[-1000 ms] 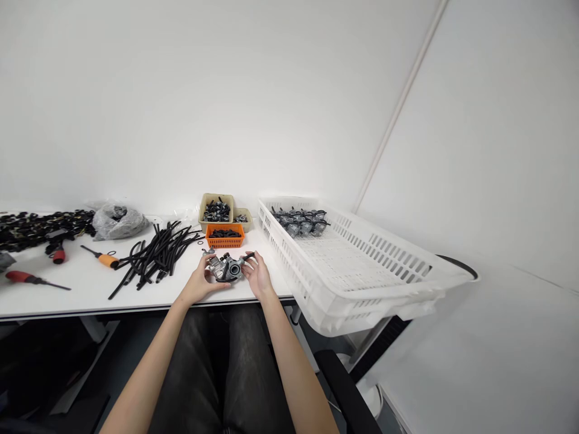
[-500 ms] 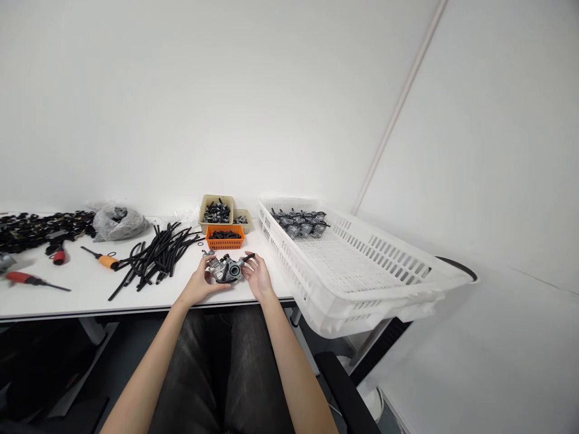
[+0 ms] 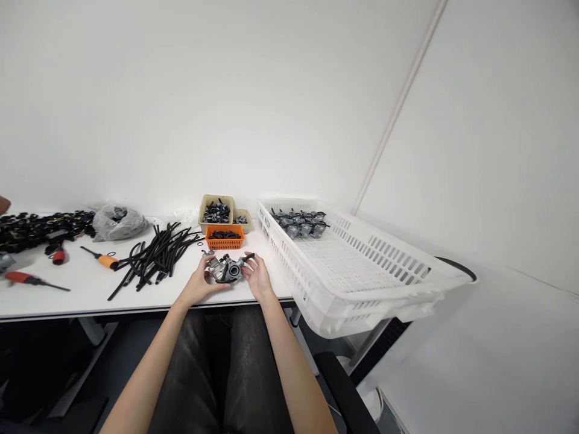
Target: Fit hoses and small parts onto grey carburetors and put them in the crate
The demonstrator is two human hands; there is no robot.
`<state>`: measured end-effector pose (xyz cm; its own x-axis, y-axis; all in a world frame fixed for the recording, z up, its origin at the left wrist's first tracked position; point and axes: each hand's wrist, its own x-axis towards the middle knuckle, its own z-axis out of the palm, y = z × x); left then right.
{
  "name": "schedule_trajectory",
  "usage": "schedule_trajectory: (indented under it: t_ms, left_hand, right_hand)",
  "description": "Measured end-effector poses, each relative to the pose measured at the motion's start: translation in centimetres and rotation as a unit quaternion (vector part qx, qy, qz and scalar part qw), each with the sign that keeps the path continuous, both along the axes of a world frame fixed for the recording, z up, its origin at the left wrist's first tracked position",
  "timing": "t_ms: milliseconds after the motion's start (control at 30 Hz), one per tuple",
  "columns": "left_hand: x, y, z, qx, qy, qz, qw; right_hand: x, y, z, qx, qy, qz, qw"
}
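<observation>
A grey metal carburetor-like part [image 3: 232, 270] with a round opening and black hose pieces is at the white table's front edge. My left hand [image 3: 199, 284] grips its left side, the thumb along the bottom. My right hand [image 3: 257, 277] holds the right side, fingers at a short black hose. Just behind the part stands an orange basket [image 3: 225, 243] of small black pieces. Two beige bins, a larger one [image 3: 202, 208] and a smaller one [image 3: 248, 228], hold small parts behind it.
Black tubes [image 3: 158, 256] lie left of my hands, with an orange-handled screwdriver [image 3: 107, 261] and a red-handled one [image 3: 20, 277]. Farther back are a plastic bag [image 3: 118, 226] and a dark heap [image 3: 36, 232]. At right, a white crate [image 3: 316, 289] holds several metal parts [image 3: 301, 223].
Part of another person's hand has come into view at the far left edge. My hands and the metal part look almost unmoved.
</observation>
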<state>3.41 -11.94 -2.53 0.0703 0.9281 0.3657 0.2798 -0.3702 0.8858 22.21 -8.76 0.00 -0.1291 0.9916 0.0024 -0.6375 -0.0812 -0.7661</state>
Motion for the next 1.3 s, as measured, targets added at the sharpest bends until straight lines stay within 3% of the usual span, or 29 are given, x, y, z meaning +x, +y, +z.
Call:
schedule_trajectory:
  t_ms: [1300]
  left_hand:
    - [0.08,-0.18,0.17,-0.002,-0.009,-0.003,1.0]
  right_hand:
    - [0.05,-0.31,0.15,0.008,-0.015,-0.001,1.0]
